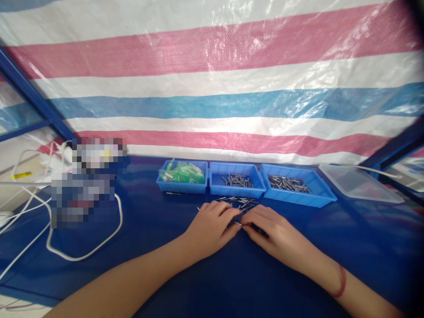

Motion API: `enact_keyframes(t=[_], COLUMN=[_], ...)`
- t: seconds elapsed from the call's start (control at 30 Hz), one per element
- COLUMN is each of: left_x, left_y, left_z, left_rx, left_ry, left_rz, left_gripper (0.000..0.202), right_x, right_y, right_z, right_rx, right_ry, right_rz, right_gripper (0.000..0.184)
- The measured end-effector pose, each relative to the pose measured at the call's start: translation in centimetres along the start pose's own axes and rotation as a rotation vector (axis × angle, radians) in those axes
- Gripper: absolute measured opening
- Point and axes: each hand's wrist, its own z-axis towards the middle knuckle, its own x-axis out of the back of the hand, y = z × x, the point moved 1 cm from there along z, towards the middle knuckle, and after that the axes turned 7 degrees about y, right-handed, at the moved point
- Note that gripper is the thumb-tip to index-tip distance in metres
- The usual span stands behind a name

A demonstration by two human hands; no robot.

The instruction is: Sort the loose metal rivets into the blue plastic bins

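My left hand (212, 227) and my right hand (271, 232) rest close together on the blue table (165, 265), fingertips nearly touching. Both have curled fingers pinched on small metal pins (237, 224) between them. A loose heap of the same pins (240, 202) lies on the table just beyond my fingers. Behind it stand three blue trays in a row: the left tray (183, 187) holds green plastic parts, the middle tray (236, 187) holds a few pins, the right tray (296, 194) holds many pins.
A clear plastic lid (359, 183) lies at the right of the trays. White cables (82, 254) loop over the table's left side beside a blurred-out object (82, 190). A striped tarp (212, 88) hangs behind, with blue frame bars (33, 95) at both sides.
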Motion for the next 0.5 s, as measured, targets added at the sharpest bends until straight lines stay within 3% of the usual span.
enact_keyframes(t=[0.17,0.33,0.5], left_x=[0.02,0.24,0.3], left_y=[-0.06,0.22,0.19], left_z=[-0.02,0.04,0.04], left_rx=[-0.028,-0.01,0.001], left_ry=[0.051,0.137,0.145], left_rz=[-0.044,-0.215,-0.285], left_gripper=[0.021,0.018,0.015], right_x=[0.41,0.27,-0.37], right_y=[-0.6,-0.62,-0.58], right_z=[-0.04,-0.22,-0.25], right_rx=[0.032,-0.21,-0.373], right_ry=[0.145,0.337,0.331], right_rz=[0.116,0.254,0.395], right_gripper=[0.017,0.013,0.014])
